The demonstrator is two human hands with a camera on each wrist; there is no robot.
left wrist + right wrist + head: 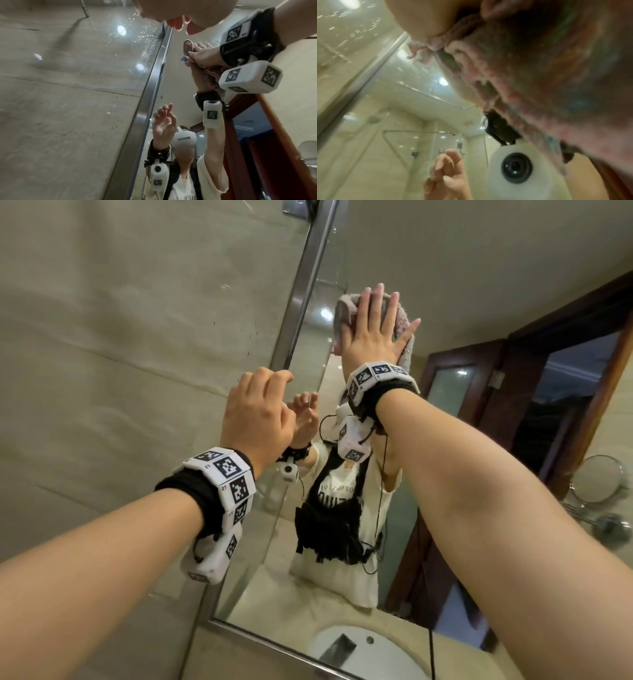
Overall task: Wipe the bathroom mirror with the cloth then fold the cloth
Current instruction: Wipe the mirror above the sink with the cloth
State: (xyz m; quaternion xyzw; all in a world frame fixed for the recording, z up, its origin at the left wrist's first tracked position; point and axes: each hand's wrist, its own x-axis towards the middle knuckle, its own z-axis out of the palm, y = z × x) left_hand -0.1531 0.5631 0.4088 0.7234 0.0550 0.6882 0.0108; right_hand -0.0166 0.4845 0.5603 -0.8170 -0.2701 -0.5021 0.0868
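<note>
I see a brushed-metal frame strip (301, 292) dividing the beige tiled wall (120, 320) on the left from the glossy bathroom mirror (455, 285), with a white oval basin (373, 655) near the bottom edge. My right hand (373, 333) lies flat, fingers spread, pressing the fluffy pink terry cloth (342, 314) against the glass high up. My left hand (260, 412) hovers lower left by the frame, fingers loosely curled, holding nothing.

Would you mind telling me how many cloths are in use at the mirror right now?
1. The pink cloth sits high on the mirror, pressed flat under the right hand. The left hand holds none.
</note>
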